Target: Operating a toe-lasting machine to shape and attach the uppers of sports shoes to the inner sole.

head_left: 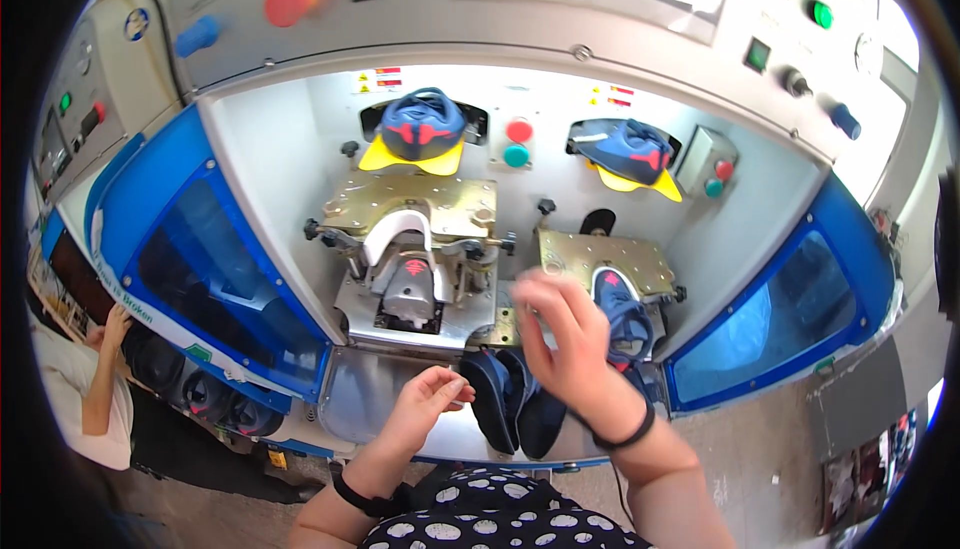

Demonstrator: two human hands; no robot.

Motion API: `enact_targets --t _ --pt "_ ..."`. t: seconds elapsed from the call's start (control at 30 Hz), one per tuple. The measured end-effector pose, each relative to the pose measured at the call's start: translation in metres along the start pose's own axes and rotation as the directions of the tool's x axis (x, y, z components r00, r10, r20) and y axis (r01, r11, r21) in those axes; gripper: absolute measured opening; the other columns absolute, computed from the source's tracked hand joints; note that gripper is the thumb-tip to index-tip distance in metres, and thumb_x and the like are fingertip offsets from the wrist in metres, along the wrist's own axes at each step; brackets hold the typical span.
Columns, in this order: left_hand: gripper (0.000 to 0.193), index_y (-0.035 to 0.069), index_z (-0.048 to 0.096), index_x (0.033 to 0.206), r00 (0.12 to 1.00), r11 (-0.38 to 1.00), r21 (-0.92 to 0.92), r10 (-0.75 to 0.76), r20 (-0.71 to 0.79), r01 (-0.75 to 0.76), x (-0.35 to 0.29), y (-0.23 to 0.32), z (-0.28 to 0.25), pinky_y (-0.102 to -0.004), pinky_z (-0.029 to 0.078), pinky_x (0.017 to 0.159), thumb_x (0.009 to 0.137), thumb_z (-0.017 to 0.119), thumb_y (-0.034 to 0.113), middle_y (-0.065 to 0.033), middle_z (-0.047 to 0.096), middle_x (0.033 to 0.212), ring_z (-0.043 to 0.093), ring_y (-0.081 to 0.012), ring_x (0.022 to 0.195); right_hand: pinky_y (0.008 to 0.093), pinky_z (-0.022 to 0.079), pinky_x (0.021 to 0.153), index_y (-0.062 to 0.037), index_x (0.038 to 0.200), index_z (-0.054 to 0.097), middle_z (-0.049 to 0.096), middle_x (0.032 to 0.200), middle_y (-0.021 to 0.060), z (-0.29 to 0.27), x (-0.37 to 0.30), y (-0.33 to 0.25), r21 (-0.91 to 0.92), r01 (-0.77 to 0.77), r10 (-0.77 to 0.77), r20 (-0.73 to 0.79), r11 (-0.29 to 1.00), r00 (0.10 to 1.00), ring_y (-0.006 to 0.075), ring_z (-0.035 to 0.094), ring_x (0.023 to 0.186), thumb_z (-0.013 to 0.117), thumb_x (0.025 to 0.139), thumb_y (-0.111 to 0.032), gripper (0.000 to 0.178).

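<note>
My left hand [432, 407] is closed in a pinch beside a pair of dark blue shoes [490, 404] on the metal ledge; whatever its fingertips hold is too small to make out. Above the shoes, my right hand [575, 344] is raised with thumb and fingers curled together, the tips blurred; anything between them cannot be made out. Just right of it, a blue shoe upper [622, 317] sits toe-first in the right clamp [600, 254]. The left station has a bare grey metal form [408, 291] under a white horseshoe-shaped pad [400, 229].
On the back wall hang two blue-and-yellow shoe uppers [415, 134]. Push buttons [518, 144] sit between them. Blue-framed side doors [230, 269] flank the machine, with black knobs [312, 229] jutting out. A co-worker [85, 399] stands at left by several dark shoes [205, 394].
</note>
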State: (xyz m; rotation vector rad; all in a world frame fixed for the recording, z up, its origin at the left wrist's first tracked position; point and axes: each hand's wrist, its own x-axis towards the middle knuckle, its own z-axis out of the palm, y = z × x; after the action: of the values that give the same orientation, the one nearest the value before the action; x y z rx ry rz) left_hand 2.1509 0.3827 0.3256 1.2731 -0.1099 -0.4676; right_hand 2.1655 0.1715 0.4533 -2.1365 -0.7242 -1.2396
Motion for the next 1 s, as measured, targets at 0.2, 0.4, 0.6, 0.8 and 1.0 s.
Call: enact_targets --t 0.2,0.4,0.6,0.8,1.0 --pt "0.014 0.005 0.059 0.097 0.999 0.998 0.045 0.042 -0.030 -0.040 -0.019 0.019 -0.027 -0.0271 0.049 0.078 0.097 0.054 0.018 -0.0059 0.067 0.089 0.064 -0.0139 0.087 0.0420 0.051 0.080 -0.0030 0.115 0.053 0.058 0.109 0.0191 0.111 0.145 0.074 -0.149 -0.012 0.026 0.089 0.989 0.996 0.0363 0.059 0.098 0.061 0.088 -0.022 0.034" --pt "0.015 0.004 0.059 0.097 0.996 0.998 -0.020 0.056 -0.068 -0.058 -0.030 0.021 -0.078 -0.0274 0.050 0.079 0.097 0.052 0.017 -0.0068 0.067 0.090 0.064 -0.0149 0.087 0.0464 0.048 0.074 -0.0042 0.099 0.054 0.062 0.093 0.0193 0.161 0.151 0.092 -0.129 -0.157 0.188 0.274 0.979 0.943 0.0387 0.060 0.086 0.062 0.087 -0.037 0.036" --pt "0.024 0.004 0.057 0.106 0.998 0.988 -0.148 -0.047 -0.033 0.042 -0.033 0.032 -0.114 -0.0294 0.052 0.077 0.098 0.052 0.027 -0.0096 0.066 0.097 0.066 -0.0214 0.095 0.0417 0.045 0.064 -0.0067 0.085 0.050 0.052 0.078 0.0125 0.138 0.030 -0.009 -0.207 -0.107 0.142 0.163 0.973 0.976 0.0324 0.055 0.073 0.070 0.078 -0.021 0.025" --pt "0.036 0.004 0.049 0.122 0.929 0.888 -0.418 -0.028 0.370 0.193 -0.013 0.007 -0.134 -0.0371 0.056 0.081 0.097 0.053 0.030 -0.0129 0.065 0.109 0.067 -0.0259 0.094 0.0381 0.044 0.060 -0.0069 0.084 0.054 0.052 0.077 0.0103 0.127 -0.075 -0.102 -0.083 -0.190 0.207 0.421 0.978 0.883 0.0289 0.055 0.071 0.071 0.064 -0.011 0.027" --pt "0.030 0.007 0.055 0.114 0.989 0.839 -0.524 -0.113 0.093 0.145 0.030 -0.003 -0.124 -0.0413 0.055 0.085 0.099 0.050 0.032 -0.0115 0.064 0.106 0.066 -0.0248 0.095 0.0389 0.045 0.062 -0.0044 0.084 0.052 0.052 0.079 0.0103 0.165 -0.060 -0.069 -0.212 -0.315 0.375 0.374 0.925 0.848 0.0297 0.055 0.074 0.073 0.075 -0.029 0.033"
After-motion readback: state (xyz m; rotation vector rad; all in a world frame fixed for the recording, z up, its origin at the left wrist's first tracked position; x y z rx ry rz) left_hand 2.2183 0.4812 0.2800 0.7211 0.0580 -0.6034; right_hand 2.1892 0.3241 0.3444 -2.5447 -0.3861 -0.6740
